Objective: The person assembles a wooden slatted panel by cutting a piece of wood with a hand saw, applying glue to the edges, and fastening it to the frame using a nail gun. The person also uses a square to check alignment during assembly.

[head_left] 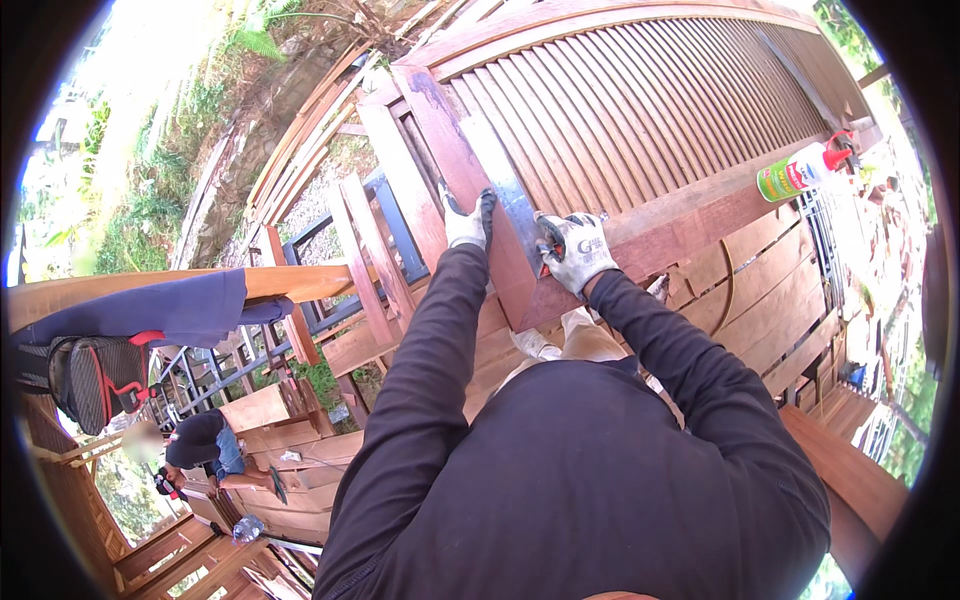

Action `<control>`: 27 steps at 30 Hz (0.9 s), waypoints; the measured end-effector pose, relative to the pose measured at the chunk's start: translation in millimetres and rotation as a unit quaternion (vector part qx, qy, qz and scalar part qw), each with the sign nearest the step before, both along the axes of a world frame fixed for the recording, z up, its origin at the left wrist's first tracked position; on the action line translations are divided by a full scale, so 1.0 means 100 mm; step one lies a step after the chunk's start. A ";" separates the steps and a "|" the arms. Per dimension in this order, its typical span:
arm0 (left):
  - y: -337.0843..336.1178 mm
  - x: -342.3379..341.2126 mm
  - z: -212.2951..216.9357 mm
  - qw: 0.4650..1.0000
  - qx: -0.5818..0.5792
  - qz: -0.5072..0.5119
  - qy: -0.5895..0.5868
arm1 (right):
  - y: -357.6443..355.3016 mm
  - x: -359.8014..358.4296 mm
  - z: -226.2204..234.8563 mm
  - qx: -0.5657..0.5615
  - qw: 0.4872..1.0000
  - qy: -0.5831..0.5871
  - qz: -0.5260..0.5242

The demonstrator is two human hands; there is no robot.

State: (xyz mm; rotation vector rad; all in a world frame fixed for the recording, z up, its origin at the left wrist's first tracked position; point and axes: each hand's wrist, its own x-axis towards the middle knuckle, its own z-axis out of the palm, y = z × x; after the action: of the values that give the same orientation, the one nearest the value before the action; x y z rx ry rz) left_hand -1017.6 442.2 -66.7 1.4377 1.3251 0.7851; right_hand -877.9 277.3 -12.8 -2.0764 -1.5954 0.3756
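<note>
A large louvered wooden panel (pixel 640 100) lies in front of me, its slats set in a reddish-brown frame. My left hand (pixel 467 220), in a white and dark work glove, rests on the frame's left end piece (pixel 445 130), thumb and fingers apart. A flat, shiny metal strip (pixel 500 175) lies along the inner side of that piece; whether it is a ruler or a blade I cannot tell. My right hand (pixel 577 248), gloved alike, is closed at the strip's near end by the frame corner. Something reddish shows under its fingers, mostly hidden.
A green and white bottle (pixel 790 180) with a red cap lies on the frame's right part. Wooden boards and dark metal frames stand at left, beside a beam with dark cloth (pixel 130 310) and a bag (pixel 95 380). Another person (pixel 205 445) crouches at lower left.
</note>
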 end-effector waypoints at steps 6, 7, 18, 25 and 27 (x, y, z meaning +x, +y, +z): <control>-0.02 0.04 0.09 0.999 -0.017 -0.008 -0.035 | -0.02 0.03 -0.01 -0.019 1.000 0.013 0.009; -0.02 0.05 0.09 1.000 -0.005 0.003 -0.016 | -0.02 0.04 -0.05 -0.006 0.999 0.046 0.028; -0.06 0.07 0.22 0.993 -0.069 0.016 0.089 | -0.24 0.14 0.31 -0.054 0.985 -0.136 0.089; -0.04 -0.03 0.50 0.986 -0.139 0.002 0.088 | -0.03 0.56 0.52 -0.194 0.948 -0.148 0.203; -0.04 -0.01 0.44 0.989 -0.117 -0.003 0.090 | 0.16 0.52 0.72 -0.260 0.924 -0.155 0.235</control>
State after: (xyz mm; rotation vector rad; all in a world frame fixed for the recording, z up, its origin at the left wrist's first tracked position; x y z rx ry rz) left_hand -1019.1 438.3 -22.7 1.3470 1.4959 0.4867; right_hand -825.5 293.8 59.0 -2.1747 -2.4116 0.7321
